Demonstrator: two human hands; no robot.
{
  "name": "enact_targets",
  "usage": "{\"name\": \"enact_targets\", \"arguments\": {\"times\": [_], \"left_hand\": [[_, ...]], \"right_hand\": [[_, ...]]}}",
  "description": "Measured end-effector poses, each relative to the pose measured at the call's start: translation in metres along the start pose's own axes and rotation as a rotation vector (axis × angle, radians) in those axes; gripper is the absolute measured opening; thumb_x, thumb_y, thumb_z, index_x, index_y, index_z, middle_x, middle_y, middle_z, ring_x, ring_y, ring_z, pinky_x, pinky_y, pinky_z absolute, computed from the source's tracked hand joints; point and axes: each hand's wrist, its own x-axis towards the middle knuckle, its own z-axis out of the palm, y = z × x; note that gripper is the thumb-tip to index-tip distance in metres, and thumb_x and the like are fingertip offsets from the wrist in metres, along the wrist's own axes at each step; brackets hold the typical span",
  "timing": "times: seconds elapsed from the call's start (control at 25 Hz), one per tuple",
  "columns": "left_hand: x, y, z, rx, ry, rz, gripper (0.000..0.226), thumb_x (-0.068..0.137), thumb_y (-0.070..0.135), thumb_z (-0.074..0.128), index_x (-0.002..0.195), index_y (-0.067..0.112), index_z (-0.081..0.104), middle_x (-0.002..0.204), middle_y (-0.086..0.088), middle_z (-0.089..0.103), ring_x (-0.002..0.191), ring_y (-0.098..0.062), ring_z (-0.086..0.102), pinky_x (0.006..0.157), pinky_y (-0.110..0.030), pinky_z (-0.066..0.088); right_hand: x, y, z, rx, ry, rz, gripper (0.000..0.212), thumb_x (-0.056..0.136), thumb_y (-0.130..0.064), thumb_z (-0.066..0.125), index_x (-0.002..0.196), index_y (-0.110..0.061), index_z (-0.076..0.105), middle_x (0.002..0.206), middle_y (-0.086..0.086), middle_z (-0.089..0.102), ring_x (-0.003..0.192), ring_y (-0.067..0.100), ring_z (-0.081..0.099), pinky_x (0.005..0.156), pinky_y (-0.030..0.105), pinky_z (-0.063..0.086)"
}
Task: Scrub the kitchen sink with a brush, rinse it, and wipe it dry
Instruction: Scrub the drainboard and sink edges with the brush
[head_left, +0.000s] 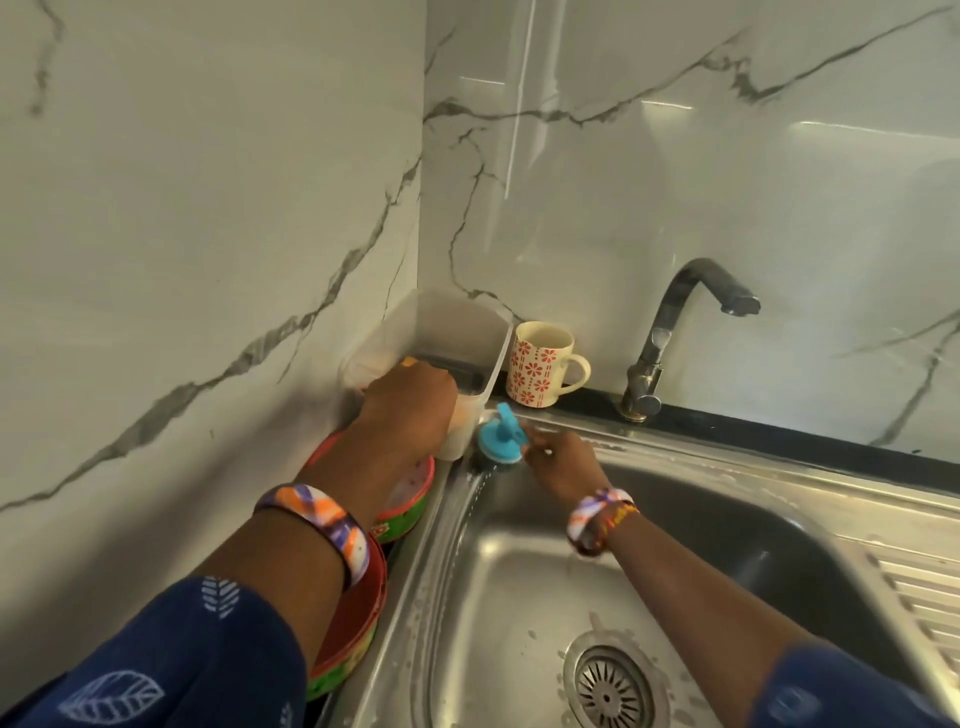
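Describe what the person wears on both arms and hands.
Both arms have dark blue sleeves printed with pale leaf motifs, pushed up the forearms. Each wrist carries a bangle swirled in orange, purple and white. The left hand and right hand are bare: no gloves.

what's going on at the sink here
A person is scrubbing the steel sink. The right hand holds a blue-topped brush against the sink's back left corner. The left hand holds a clear plastic tub on the counter beside it. The tap is not running, and a flowered mug stands nearby.
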Motion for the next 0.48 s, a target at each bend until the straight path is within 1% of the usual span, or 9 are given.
{"name": "enact_targets", "arguments": {"times": [0.04, 0.08, 0.16, 0.24, 0.32, 0.4, 0.48], "left_hand": [[-0.001, 0.001, -0.001, -0.005, -0.012, -0.006, 0.03, 0.096, 0.013, 0.05, 0.125, 0.006, 0.054, 0.127, -0.013, 0.052, 0.119, -0.028, 0.051, 0.092, -0.036, 0.045], [-0.001, 0.002, -0.003, -0.01, -0.022, -0.012, 0.031, 0.096, 0.012, 0.049, 0.125, 0.005, 0.053, 0.128, -0.013, 0.051, 0.119, -0.029, 0.051, 0.092, -0.036, 0.044], [-0.001, 0.003, -0.004, -0.016, -0.025, -0.027, 0.031, 0.096, 0.009, 0.046, 0.127, 0.006, 0.052, 0.129, -0.013, 0.051, 0.12, -0.028, 0.051, 0.093, -0.035, 0.044], [-0.004, 0.006, 0.0, 0.002, -0.014, -0.036, 0.031, 0.096, 0.009, 0.046, 0.126, 0.007, 0.053, 0.129, -0.012, 0.052, 0.119, -0.027, 0.052, 0.092, -0.034, 0.045], [-0.007, 0.013, 0.002, 0.043, 0.006, -0.033, 0.031, 0.095, 0.01, 0.047, 0.126, 0.007, 0.052, 0.129, -0.01, 0.051, 0.12, -0.026, 0.052, 0.093, -0.034, 0.045], [-0.01, 0.019, 0.003, 0.078, 0.013, -0.029, 0.035, 0.095, 0.011, 0.047, 0.129, 0.006, 0.05, 0.133, -0.011, 0.046, 0.124, -0.026, 0.047, 0.096, -0.035, 0.042], [-0.012, 0.024, 0.005, 0.112, -0.014, -0.043, 0.04, 0.095, 0.016, 0.047, 0.134, 0.007, 0.047, 0.144, -0.015, 0.035, 0.132, -0.029, 0.036, 0.104, -0.038, 0.035]], "right_hand": [[0.014, -0.005, 0.0, -0.004, 0.048, 0.036, 0.036, 0.096, -0.018, 0.044, 0.131, -0.014, 0.054, 0.122, 0.012, 0.063, 0.112, 0.028, 0.059, 0.092, 0.03, 0.045], [0.027, -0.01, 0.001, 0.012, 0.064, 0.079, 0.035, 0.096, -0.017, 0.044, 0.129, -0.012, 0.054, 0.126, 0.015, 0.06, 0.116, 0.032, 0.056, 0.095, 0.032, 0.044], [0.037, -0.021, 0.006, -0.029, 0.068, 0.081, 0.034, 0.096, -0.015, 0.043, 0.127, -0.009, 0.054, 0.126, 0.018, 0.057, 0.117, 0.034, 0.054, 0.095, 0.034, 0.044], [0.031, -0.02, 0.011, -0.083, 0.078, 0.038, 0.034, 0.096, -0.016, 0.042, 0.128, -0.012, 0.054, 0.125, 0.017, 0.058, 0.116, 0.034, 0.055, 0.093, 0.035, 0.044], [0.02, 0.003, 0.003, -0.126, 0.118, 0.051, 0.036, 0.096, -0.019, 0.042, 0.13, -0.019, 0.054, 0.122, 0.015, 0.061, 0.113, 0.033, 0.058, 0.091, 0.036, 0.046], [0.006, 0.041, -0.023, -0.202, 0.191, 0.162, 0.036, 0.096, -0.022, 0.041, 0.129, -0.023, 0.055, 0.12, 0.015, 0.063, 0.11, 0.034, 0.06, 0.087, 0.037, 0.047], [-0.019, 0.083, -0.06, -0.229, 0.31, 0.34, 0.035, 0.097, -0.021, 0.041, 0.126, -0.015, 0.058, 0.117, 0.02, 0.064, 0.107, 0.037, 0.06, 0.084, 0.038, 0.047]]}}
